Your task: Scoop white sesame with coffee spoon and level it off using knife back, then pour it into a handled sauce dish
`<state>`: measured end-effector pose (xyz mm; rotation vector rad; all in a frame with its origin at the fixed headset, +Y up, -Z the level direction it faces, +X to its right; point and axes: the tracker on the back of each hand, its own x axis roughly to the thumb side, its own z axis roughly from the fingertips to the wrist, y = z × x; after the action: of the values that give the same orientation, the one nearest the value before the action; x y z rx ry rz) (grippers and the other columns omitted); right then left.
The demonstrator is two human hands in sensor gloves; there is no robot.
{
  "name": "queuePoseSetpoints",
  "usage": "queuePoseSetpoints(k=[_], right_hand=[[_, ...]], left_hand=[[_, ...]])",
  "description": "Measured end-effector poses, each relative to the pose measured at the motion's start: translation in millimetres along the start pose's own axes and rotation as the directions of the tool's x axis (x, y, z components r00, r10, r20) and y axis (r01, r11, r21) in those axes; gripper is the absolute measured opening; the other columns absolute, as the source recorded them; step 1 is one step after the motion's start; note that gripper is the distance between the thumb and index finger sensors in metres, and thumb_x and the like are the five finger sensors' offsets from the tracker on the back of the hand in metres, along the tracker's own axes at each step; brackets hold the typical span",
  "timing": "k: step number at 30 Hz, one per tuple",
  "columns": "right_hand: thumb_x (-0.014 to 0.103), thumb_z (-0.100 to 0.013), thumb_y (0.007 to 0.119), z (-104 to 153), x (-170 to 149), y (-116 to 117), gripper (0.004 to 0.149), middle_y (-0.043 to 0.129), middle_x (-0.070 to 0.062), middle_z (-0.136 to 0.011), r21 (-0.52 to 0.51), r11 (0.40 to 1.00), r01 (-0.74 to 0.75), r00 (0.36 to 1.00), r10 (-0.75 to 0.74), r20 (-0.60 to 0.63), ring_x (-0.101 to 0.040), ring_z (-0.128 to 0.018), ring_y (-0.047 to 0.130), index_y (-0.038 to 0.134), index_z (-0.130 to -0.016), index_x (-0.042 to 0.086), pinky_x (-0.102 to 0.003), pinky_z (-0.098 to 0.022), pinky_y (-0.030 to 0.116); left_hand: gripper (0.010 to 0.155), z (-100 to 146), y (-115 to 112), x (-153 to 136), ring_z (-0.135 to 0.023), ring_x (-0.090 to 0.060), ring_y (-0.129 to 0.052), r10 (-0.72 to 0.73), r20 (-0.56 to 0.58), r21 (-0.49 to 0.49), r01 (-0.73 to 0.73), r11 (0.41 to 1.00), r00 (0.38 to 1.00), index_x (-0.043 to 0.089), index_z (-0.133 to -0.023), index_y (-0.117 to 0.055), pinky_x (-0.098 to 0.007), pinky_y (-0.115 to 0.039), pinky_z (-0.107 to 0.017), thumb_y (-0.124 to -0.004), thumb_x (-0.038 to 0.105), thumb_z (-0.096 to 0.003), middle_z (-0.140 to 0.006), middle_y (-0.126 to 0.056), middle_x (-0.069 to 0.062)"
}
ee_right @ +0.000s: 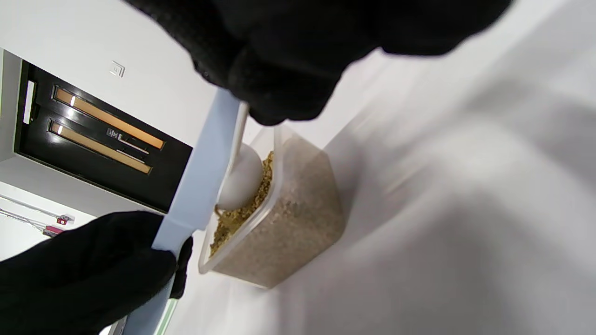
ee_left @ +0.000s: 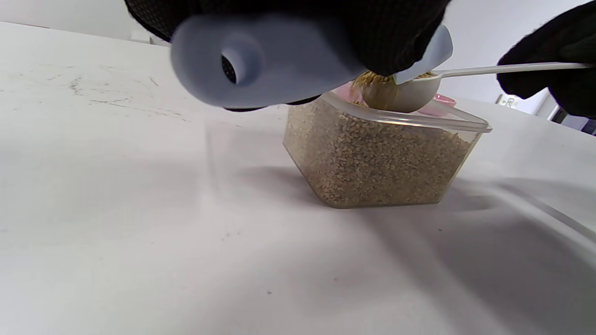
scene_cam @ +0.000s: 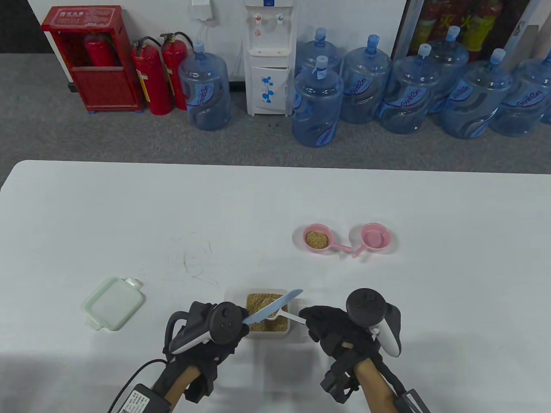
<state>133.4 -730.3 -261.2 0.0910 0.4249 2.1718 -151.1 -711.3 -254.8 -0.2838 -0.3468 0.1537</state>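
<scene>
Levelling the sesame
My left hand (scene_cam: 215, 329) grips the knife (scene_cam: 275, 306), blade angled up-right across the spoon (scene_cam: 280, 315) my right hand (scene_cam: 331, 329) pinches.

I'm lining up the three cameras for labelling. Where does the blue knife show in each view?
Table view: the knife lies slantwise over the sesame box, bottom centre, held by the left hand.
Left wrist view: top centre, its holed handle end nearest the camera.
Right wrist view: left of centre, running steeply down into the left hand.
Shared landmark: the spoon under the blade.
</scene>
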Motion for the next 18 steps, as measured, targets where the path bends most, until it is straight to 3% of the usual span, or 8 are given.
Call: queuePoseSetpoints(k=[18], right_hand=[[0.025,-0.059,0.072,1.2,-0.6,-2.5,0.043,0.097,-0.014,-0.059,0.002,1.0,0.006,1.0,-0.006,0.012,-0.005,-0.023,0.089,0.084,-0.096,0.008,-0.032,-0.022,0.085]], left_hand=[[0.043,-1.0,3.1,-10.4,-0.081,-0.027,-0.092,-0.04,-0.071,0.005,0.04,0.999,0.997,0.024,-0.1,-0.074,-0.059,-0.055,-0.08,-0.075,0.04,-0.0598,-0.089,-0.085,-0.001]])
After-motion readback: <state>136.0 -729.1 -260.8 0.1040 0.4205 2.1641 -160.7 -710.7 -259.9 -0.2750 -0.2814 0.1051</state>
